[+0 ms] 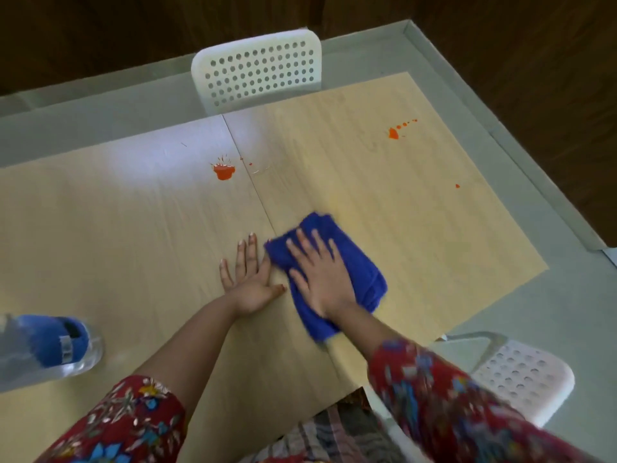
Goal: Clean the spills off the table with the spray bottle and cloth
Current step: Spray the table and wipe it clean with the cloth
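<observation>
pressing flat on the blue cloth (364,262) with the right grip (320,272), fingers straight and spread apart, not curled round anything. resting the left grip (250,282) palm-down on the bare desk (133,228), fingers straight, holding nothing, just beside the cloth's left edge; touching it or not, cannot tell. cloth bunched, on the desk just right of the centre seam, near end blurred. spray bottle (43,349) on the desk at the far left of view, well apart from both grips: clear body, blue top, blurred; upright or lying, cannot tell. orange-red spill (223,171) just left of the seam, beyond the left grip, small splashes round it. second spill (394,132) toward the far right corner, with a row of drops trailing off. tiny red dot (457,186) near the right edge. white perforated chair (257,68) at the far side, another (521,379) at the right side. red floral sleeves (450,412) on both arms.
</observation>
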